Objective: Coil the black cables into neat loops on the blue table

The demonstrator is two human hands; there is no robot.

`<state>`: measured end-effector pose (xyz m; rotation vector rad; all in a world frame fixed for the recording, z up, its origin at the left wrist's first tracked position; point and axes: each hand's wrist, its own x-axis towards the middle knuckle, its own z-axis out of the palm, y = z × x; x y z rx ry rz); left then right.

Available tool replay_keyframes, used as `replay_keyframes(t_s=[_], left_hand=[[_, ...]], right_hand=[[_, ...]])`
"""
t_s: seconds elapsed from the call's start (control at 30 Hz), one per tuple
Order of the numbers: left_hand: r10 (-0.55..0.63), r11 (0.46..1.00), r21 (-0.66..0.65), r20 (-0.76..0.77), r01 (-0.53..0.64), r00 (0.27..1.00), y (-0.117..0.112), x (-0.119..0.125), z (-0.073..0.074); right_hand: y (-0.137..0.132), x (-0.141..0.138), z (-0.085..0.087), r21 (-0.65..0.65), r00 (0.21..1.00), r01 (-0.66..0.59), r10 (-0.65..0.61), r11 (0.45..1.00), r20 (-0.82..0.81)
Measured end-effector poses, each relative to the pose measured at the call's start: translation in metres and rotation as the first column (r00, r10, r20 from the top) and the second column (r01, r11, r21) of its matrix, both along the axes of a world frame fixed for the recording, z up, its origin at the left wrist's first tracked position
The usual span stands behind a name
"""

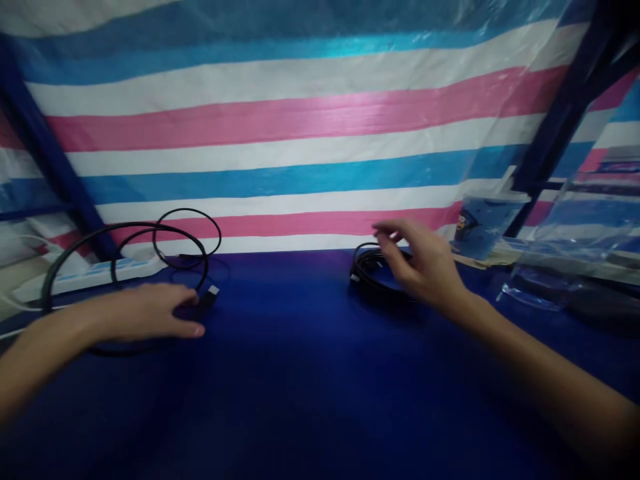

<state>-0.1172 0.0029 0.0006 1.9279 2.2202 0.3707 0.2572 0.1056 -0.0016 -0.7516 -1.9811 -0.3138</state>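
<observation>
At the left, my left hand [150,313] is stretched over a loosely looped black cable [137,227], its thumb apart from the fingers. Just past those fingertips shows the cable's plug [213,291], which has a pale metal end. Part of this cable is hidden behind the hand. To the right, a tight coil of black cable [373,283] lies on the blue tabletop [280,373]. Above its right side hovers my right hand [423,257], fingers bent and apart, with nothing seen in them. It covers part of the coil; whether it touches is unclear.
A white power strip [90,273] with cords lies at the left behind the loops. A lidded cup [487,223] with a straw stands at the back right, beside a clear plastic container [540,280]. Striped sheeting [300,127] hangs behind the table between dark blue posts [560,120].
</observation>
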Motion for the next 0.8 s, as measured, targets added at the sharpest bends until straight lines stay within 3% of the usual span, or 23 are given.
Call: replay_keyframes(t_s=[0.07, 0.13, 0.2, 0.23, 0.27, 0.33, 0.4, 0.43, 0.47, 0.5, 0.57, 0.63, 0.7, 0.73, 0.8], left_hand=[[-0.016, 0.999, -0.034, -0.033, 0.015, 0.999, -0.012, -0.016, -0.021], [0.021, 1.000, 0.015, -0.082, -0.020, 0.996, -0.017, -0.014, -0.036], [0.086, 0.995, 0.067, -0.096, -0.080, 0.992, -0.016, 0.005, -0.043], [0.117, 0.989, 0.097, -0.070, -0.110, 0.991, -0.014, 0.019, -0.043], [0.140, 0.981, 0.135, -0.009, -0.137, 0.990, -0.011, 0.037, -0.042], [0.092, 0.958, 0.252, 0.193, -0.140, 0.977, -0.002, 0.077, -0.038], [-0.067, 0.955, 0.295, 0.298, -0.025, 0.952, 0.009, 0.115, -0.033], [-0.114, 0.942, 0.335, 0.304, 0.006, 0.946, 0.014, 0.131, -0.029], [-0.148, 0.936, 0.349, 0.267, 0.048, 0.952, 0.019, 0.143, -0.025], [-0.196, 0.931, 0.340, 0.154, 0.134, 0.968, 0.022, 0.152, -0.020], [-0.270, 0.882, 0.352, -0.168, 0.314, 0.948, 0.025, 0.157, -0.006], [-0.204, 0.799, 0.438, -0.448, 0.412, 0.871, 0.027, 0.149, 0.011], [-0.009, 0.740, 0.572, -0.516, 0.353, 0.856, 0.033, 0.130, 0.026], [0.061, 0.756, 0.593, -0.487, 0.278, 0.871, 0.039, 0.119, 0.031], [0.075, 0.873, 0.477, -0.340, 0.104, 0.937, 0.055, 0.098, 0.034]], right_hand=[[-0.011, -0.018, -0.005, 0.007, 0.986, -0.130, 0.128, 0.992, 0.107], [-0.019, -0.036, -0.012, -0.077, 0.947, -0.225, 0.237, 0.971, 0.216], [-0.028, -0.058, -0.020, -0.289, 0.924, -0.228, 0.301, 0.930, 0.237], [-0.032, -0.070, -0.024, -0.424, 0.931, -0.206, 0.310, 0.882, 0.192], [-0.036, -0.083, -0.028, -0.556, 0.944, -0.203, 0.313, 0.806, 0.109], [-0.043, -0.109, -0.034, -0.738, 0.936, -0.320, 0.321, 0.594, -0.147], [-0.043, -0.126, -0.036, -0.758, 0.828, -0.554, 0.328, 0.345, -0.455], [-0.040, -0.130, -0.036, -0.719, 0.762, -0.644, 0.297, 0.262, -0.575], [-0.036, -0.130, -0.034, -0.675, 0.710, -0.704, 0.252, 0.220, -0.658], [-0.030, -0.127, -0.032, -0.647, 0.684, -0.729, 0.200, 0.223, -0.701], [-0.015, -0.111, -0.027, -0.647, 0.694, -0.707, 0.109, 0.285, -0.711], [-0.002, -0.093, -0.022, -0.674, 0.721, -0.667, 0.048, 0.318, -0.691], [0.006, -0.080, -0.017, -0.708, 0.786, -0.585, 0.059, 0.397, -0.616], [0.007, -0.077, -0.015, -0.708, 0.830, -0.523, 0.093, 0.475, -0.550], [0.005, -0.076, -0.012, -0.630, 0.915, -0.377, 0.167, 0.679, -0.367]])
